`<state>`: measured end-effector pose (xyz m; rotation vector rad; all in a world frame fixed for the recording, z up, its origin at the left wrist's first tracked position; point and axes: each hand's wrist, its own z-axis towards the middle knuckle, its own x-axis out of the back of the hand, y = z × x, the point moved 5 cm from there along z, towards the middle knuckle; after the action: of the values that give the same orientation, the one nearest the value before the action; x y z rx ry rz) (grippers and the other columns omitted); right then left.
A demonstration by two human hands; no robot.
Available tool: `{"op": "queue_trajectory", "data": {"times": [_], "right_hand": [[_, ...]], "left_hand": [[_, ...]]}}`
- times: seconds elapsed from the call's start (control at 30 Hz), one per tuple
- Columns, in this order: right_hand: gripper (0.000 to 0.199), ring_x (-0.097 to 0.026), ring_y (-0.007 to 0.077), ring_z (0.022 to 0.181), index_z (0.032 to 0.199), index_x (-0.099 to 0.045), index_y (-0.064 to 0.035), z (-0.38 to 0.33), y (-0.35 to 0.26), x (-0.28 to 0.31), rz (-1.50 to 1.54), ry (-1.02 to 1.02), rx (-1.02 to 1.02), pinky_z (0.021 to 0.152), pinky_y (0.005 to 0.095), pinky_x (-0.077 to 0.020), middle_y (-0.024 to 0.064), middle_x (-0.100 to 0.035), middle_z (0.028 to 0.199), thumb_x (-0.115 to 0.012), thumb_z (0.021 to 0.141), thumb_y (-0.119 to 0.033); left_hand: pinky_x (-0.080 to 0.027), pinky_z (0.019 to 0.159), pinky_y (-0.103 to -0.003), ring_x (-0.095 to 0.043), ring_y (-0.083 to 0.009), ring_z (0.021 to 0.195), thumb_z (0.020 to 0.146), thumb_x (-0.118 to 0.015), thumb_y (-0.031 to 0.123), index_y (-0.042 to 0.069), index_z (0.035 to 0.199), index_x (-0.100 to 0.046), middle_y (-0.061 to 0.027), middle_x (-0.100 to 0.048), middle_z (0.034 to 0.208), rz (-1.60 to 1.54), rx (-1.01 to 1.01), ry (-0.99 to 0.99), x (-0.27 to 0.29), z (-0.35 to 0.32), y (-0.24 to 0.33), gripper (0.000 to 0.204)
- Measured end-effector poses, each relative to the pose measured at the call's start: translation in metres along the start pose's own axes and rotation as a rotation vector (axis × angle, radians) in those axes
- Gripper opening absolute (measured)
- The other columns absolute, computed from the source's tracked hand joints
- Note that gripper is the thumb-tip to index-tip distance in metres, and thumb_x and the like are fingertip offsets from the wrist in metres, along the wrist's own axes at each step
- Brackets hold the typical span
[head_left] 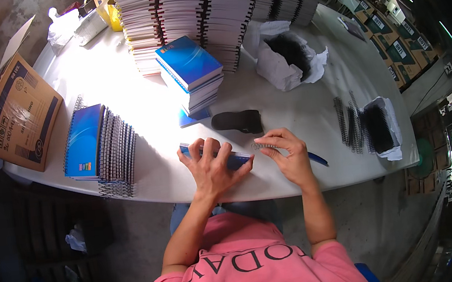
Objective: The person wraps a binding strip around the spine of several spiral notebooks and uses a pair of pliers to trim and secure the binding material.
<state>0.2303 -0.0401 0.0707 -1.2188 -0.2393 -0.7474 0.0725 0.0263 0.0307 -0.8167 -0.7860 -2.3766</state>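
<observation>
A: State the condition of the left hand (210, 167).
B: The left hand is clamped on a blue notebook (237, 162), its fingers bent and spread over the cover and its thumb toward the right end. The notebook lies at the near side of the white worktop (159, 187), in front of the person.

A: And the right hand (289, 153)?
B: Thumb and fingers are together, pinching a wire coil (264, 146). The coil's free end points left, just beside the notebook's right end. Whether the two touch cannot be determined.

A: List the items adjacent to the hands.
B: A black oblong object (237, 122) lies just beyond the notebook. A slim blue item (317, 159) lies to the right of the right hand, partly hidden by it.

A: Identify the items farther out.
B: Left: a pile of coil-bound notebooks (85, 142), with a cardboard box (20, 116) beyond it. Far side: a stack of blue-covered books (189, 62) in front of tall stacks of bound pages (182, 13). Right: loose coils (352, 126), near a white paper wrapper (394, 126) containing dark coils (377, 129).
</observation>
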Motion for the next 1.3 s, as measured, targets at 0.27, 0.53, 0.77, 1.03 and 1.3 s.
{"op": "queue_trajectory", "data": {"times": [0.27, 0.53, 0.77, 1.03, 1.3], "right_hand": [[0.023, -0.061, 0.0189, 0.079, 0.098, -0.071, -0.0097, -0.002, 0.016, -0.011, 0.258, -0.323, -0.185, 0.07, 0.029, -0.0483, 0.0054, -0.064, 0.089, -0.07, 0.077, -0.001], [0.023, -0.061, 0.0179, 0.078, 0.099, -0.071, -0.0082, 0.002, 0.01, -0.007, 0.124, -0.057, -0.013, 0.071, 0.0287, -0.048, 0.0058, -0.064, 0.088, -0.069, 0.078, 0.0], [0.026, -0.058, 0.0139, 0.074, 0.106, -0.068, -0.0081, -0.002, 0.016, -0.015, 0.229, -0.438, -0.333, 0.063, 0.0268, -0.0456, 0.0061, -0.063, 0.085, -0.069, 0.08, -0.006], [0.021, -0.055, 0.0139, 0.066, 0.109, -0.063, -0.0076, 0.005, -0.014, -0.01, 0.011, -0.208, 0.011, 0.059, 0.0281, -0.0454, 0.0057, -0.057, 0.076, -0.06, 0.089, -0.014], [0.031, -0.059, 0.0211, 0.085, 0.119, -0.058, -0.0119, 0.023, 0.008, -0.016, 0.032, -0.531, -0.321, 0.071, 0.0309, -0.0478, 0.0107, -0.059, 0.101, -0.058, 0.088, -0.017]], "left_hand": [[-0.026, 0.086, -0.058, -0.043, -0.0269, 0.1, 0.061, -0.075, 0.054, 0.015, 0.075, -0.059, -0.0021, -0.049, 0.09, 0.035, 0.05, -0.043, 0.002, 0.003, 0.0, 0.044], [-0.025, 0.088, -0.061, -0.042, -0.0283, 0.103, 0.057, -0.078, 0.054, 0.016, 0.075, -0.058, -0.0016, -0.049, 0.091, 0.013, 0.075, -0.002, 0.002, 0.002, 0.003, 0.047], [-0.024, 0.089, -0.062, -0.043, -0.0278, 0.105, 0.054, -0.078, 0.056, 0.016, 0.084, -0.06, -0.0023, -0.049, 0.094, 0.053, 0.106, -0.046, -0.001, 0.0, -0.001, 0.053], [-0.028, 0.09, -0.055, -0.043, -0.0277, 0.103, 0.062, -0.077, 0.048, 0.02, 0.106, -0.061, -0.0035, -0.048, 0.099, 0.019, 0.011, -0.122, 0.011, -0.001, -0.004, 0.055], [-0.031, 0.09, -0.046, -0.039, -0.0299, 0.106, 0.066, -0.077, 0.044, 0.016, 0.094, -0.065, -0.0058, -0.047, 0.099, -0.076, 0.051, -0.123, 0.007, -0.002, -0.013, 0.041]]}}
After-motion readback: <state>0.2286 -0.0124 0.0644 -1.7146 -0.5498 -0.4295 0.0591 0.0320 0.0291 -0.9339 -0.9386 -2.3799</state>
